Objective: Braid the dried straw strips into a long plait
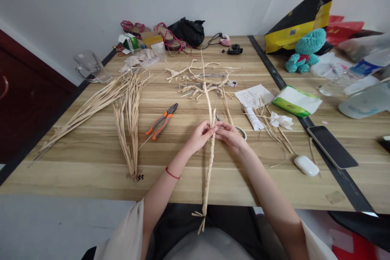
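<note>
A long stem wrapped in pale straw [209, 170] runs from the middle of the table down past its front edge, with loose strands splayed at the lower end. My left hand [201, 133] pinches its upper part between thumb and fingers. From the other side, my right hand [230, 135] has its fingers closed on the stem at the same spot. A flat straw strip [205, 89] rises from between my hands toward the back. Twisted straw branches [195, 87] lie just beyond. Scissors, partly hidden, rest beside my right hand.
Orange-handled pliers [161, 121] and straw bundles [131, 118] lie at left, near a glass mug [91, 67]. At right are a tissue pack [296, 101], a white tube [253, 118], a phone [332, 147], a white case [306, 165] and a crocheted doll [307, 50].
</note>
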{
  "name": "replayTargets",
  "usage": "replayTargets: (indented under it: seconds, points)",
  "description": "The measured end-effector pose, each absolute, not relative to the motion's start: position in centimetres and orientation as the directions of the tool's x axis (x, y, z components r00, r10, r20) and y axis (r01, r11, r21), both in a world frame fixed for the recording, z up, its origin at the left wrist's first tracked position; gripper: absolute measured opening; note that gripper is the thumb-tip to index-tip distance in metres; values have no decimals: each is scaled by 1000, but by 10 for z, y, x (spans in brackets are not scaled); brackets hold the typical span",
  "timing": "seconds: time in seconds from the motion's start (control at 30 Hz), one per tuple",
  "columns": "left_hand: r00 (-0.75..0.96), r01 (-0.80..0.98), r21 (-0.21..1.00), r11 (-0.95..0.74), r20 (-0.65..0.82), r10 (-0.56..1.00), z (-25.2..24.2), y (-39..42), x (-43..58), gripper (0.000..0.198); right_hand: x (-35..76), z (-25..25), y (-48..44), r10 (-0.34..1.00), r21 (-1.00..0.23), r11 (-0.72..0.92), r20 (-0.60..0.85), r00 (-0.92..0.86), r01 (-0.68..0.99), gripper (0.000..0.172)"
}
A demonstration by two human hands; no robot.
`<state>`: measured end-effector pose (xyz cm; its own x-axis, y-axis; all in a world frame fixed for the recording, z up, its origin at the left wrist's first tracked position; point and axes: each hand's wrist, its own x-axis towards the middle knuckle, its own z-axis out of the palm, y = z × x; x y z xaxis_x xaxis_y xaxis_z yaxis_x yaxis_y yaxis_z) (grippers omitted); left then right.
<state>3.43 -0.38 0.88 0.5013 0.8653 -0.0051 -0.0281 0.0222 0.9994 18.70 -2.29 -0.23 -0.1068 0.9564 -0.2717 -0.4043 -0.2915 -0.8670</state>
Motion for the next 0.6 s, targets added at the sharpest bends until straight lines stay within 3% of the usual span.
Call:
replayTargets:
  seconds: [0.33,0.6]
  points:
    - [514,-20,1000,-23,30,857,6,-2,33,27,187,-1,-23,957,-864,-290,-274,-98,-413,29]
    - [494,141,971,-193,101,864,6,-5,32,25,186,-7,-22,956,-872,-291,-282,-81,-395,30]
